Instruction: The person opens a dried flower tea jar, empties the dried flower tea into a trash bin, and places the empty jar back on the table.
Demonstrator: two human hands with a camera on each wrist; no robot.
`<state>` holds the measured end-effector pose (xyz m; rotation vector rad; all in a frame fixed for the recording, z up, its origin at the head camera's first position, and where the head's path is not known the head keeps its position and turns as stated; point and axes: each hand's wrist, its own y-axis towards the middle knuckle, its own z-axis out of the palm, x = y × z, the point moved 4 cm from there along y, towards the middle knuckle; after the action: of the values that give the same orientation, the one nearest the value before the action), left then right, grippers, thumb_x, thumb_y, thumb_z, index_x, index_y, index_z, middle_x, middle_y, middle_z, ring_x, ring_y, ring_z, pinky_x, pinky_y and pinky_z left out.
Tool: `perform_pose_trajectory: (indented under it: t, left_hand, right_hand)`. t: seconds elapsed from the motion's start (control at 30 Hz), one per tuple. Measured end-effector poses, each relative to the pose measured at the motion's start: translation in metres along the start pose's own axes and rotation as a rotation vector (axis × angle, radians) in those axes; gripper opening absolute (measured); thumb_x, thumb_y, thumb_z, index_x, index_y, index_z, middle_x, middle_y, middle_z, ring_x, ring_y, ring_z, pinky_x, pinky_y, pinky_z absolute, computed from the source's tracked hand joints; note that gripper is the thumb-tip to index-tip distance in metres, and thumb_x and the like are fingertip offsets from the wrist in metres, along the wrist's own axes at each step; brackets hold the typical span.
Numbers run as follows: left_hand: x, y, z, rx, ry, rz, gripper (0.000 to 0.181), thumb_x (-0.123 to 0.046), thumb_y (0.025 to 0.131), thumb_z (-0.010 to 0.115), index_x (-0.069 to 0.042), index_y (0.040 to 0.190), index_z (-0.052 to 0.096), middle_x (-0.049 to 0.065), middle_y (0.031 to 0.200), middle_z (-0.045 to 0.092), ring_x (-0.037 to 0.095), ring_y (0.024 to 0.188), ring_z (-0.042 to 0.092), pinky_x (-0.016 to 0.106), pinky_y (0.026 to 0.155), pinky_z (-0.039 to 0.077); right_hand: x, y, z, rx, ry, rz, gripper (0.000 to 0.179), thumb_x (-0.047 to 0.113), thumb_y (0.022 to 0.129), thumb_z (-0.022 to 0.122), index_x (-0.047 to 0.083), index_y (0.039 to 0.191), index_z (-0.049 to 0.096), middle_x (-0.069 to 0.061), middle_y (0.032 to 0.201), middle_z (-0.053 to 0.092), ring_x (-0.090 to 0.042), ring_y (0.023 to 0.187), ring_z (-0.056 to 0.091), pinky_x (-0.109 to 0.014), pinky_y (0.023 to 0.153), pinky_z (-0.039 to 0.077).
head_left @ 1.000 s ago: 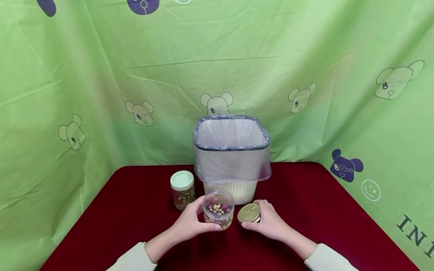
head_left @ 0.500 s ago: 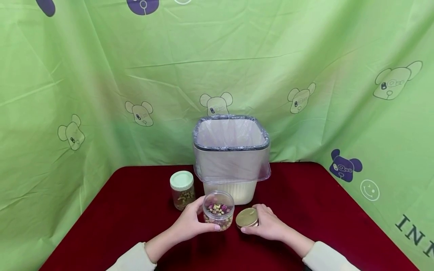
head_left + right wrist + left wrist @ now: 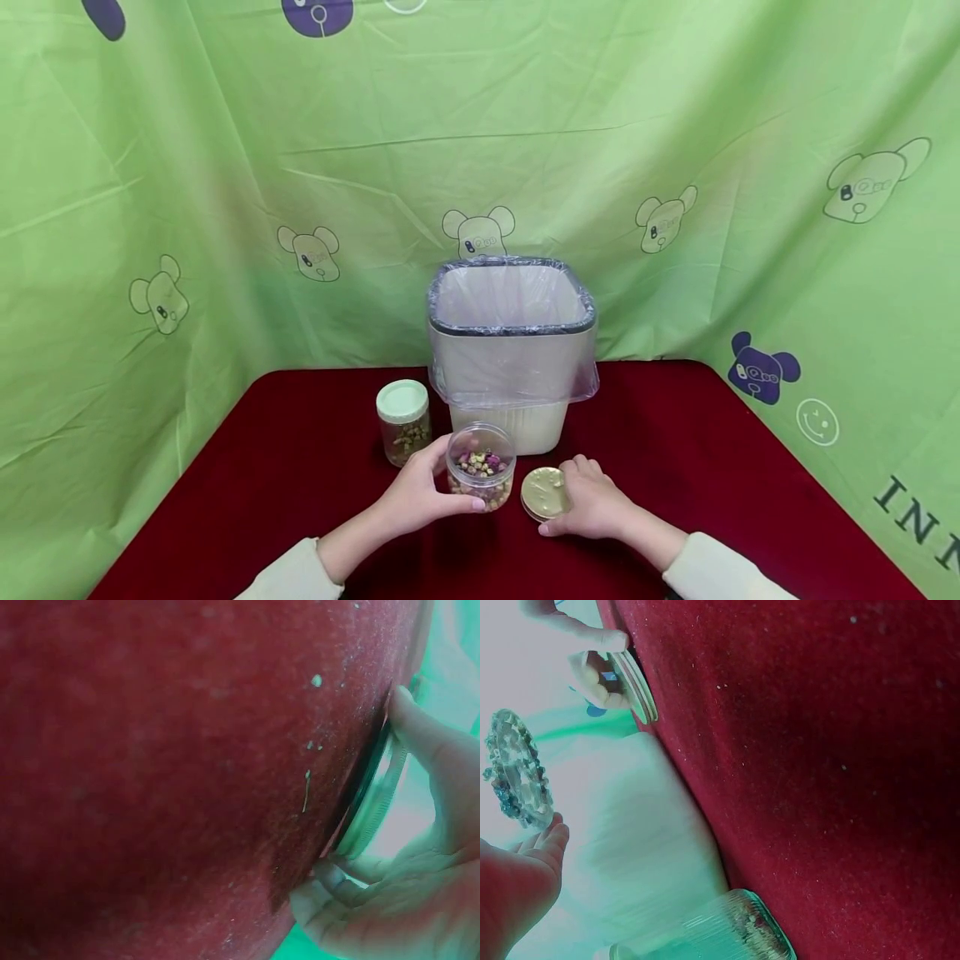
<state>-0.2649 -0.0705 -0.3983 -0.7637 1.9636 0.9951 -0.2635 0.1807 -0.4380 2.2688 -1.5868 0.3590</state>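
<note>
My left hand (image 3: pixel 423 493) grips a clear plastic jar (image 3: pixel 480 492) of dried flower buds, pink and pale yellow, held up over the table without a lid. In the left wrist view, the jar's bottom (image 3: pixel 517 772) faces the camera beyond the fingers (image 3: pixel 553 840). To its right, my right hand (image 3: pixel 592 500) has its thumb and curled fingers about the rim of a round gold lid (image 3: pixel 545 493). That lid lies nearly flat, close over the red cloth, its ridged edge (image 3: pixel 375 799) showing in the right wrist view.
A second jar (image 3: pixel 405 425) with a pale green lid and dried contents stands left of the held jar. Behind is a white bin (image 3: pixel 510 429) lined with a clear bag. A red cloth (image 3: pixel 315 467) covers the table; green printed fabric (image 3: pixel 360 167) hangs around it.
My right hand has lowered the gold lid toward the cloth and tipped it flatter, its thumb moving nearer to me. My left hand and the clear jar have hardly moved.
</note>
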Motion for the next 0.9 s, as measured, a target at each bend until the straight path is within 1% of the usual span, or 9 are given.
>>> perform_pose_trajectory:
  t: [0.23, 0.4, 0.53, 0.6, 0.7, 0.8, 0.9]
  left_hand:
    - [0.001, -0.002, -0.002, -0.003, -0.003, 0.001, 0.074, -0.02, 0.075, 0.085, -0.002, 0.136, 0.048, 0.01, 0.128, 0.059, 0.025, 0.121, 0.054, 0.03, 0.103, 0.041]
    - [0.001, -0.002, -0.003, -0.01, -0.005, 0.003, 0.073, -0.02, 0.075, 0.085, -0.004, 0.136, 0.049, 0.01, 0.128, 0.059, 0.025, 0.122, 0.054, 0.031, 0.103, 0.041]
    - [0.001, -0.003, -0.003, -0.012, -0.006, 0.004, 0.074, -0.021, 0.075, 0.085, -0.004, 0.137, 0.048, 0.009, 0.128, 0.059, 0.025, 0.122, 0.053, 0.032, 0.103, 0.041]
    - [0.001, -0.003, -0.003, -0.013, -0.007, 0.01, 0.074, -0.02, 0.075, 0.085, -0.004, 0.137, 0.048, 0.01, 0.128, 0.059, 0.025, 0.122, 0.053, 0.032, 0.102, 0.042]
    - [0.001, -0.003, -0.004, -0.013, -0.009, 0.013, 0.073, -0.02, 0.075, 0.085, -0.004, 0.136, 0.048, 0.01, 0.128, 0.059, 0.026, 0.121, 0.054, 0.032, 0.102, 0.042]
    - [0.001, -0.003, -0.004, -0.013, -0.009, 0.008, 0.073, -0.02, 0.075, 0.085, -0.003, 0.136, 0.048, 0.01, 0.128, 0.06, 0.026, 0.122, 0.054, 0.031, 0.102, 0.041]
    - [0.0, -0.002, -0.004, -0.012, -0.011, -0.005, 0.074, -0.02, 0.075, 0.086, -0.004, 0.137, 0.048, 0.01, 0.128, 0.06, 0.025, 0.122, 0.053, 0.03, 0.103, 0.041]
  right_hand:
    - [0.002, 0.0, 0.001, 0.014, -0.056, 0.041, 0.075, 0.047, 0.049, 0.093, 0.001, 0.092, 0.052, -0.006, 0.087, 0.041, -0.026, 0.083, 0.043, -0.046, 0.071, 0.043]
    - [0.002, 0.0, 0.0, 0.011, -0.074, 0.032, 0.075, 0.048, 0.046, 0.093, 0.003, 0.087, 0.05, -0.005, 0.085, 0.039, -0.026, 0.081, 0.042, -0.045, 0.067, 0.043]
    - [0.002, 0.0, -0.001, 0.025, -0.063, 0.023, 0.076, 0.049, 0.046, 0.093, 0.003, 0.088, 0.05, -0.005, 0.085, 0.04, -0.026, 0.081, 0.042, -0.044, 0.067, 0.042]
    - [0.001, 0.0, -0.003, 0.032, -0.051, 0.023, 0.077, 0.05, 0.047, 0.092, 0.0, 0.091, 0.052, -0.006, 0.086, 0.042, -0.027, 0.083, 0.044, -0.046, 0.069, 0.043]
    - [0.0, 0.002, -0.01, 0.031, -0.025, 0.03, 0.083, 0.049, 0.05, 0.092, -0.006, 0.101, 0.055, -0.009, 0.091, 0.047, -0.031, 0.089, 0.048, -0.05, 0.075, 0.044]
    - [-0.002, 0.005, -0.022, 0.019, -0.005, 0.03, 0.09, 0.048, 0.055, 0.091, -0.013, 0.111, 0.054, -0.016, 0.098, 0.052, -0.038, 0.097, 0.051, -0.053, 0.082, 0.045]
    - [-0.005, 0.009, -0.036, 0.014, 0.016, 0.039, 0.091, 0.046, 0.061, 0.089, -0.016, 0.116, 0.052, -0.021, 0.104, 0.055, -0.041, 0.103, 0.052, -0.053, 0.088, 0.045]
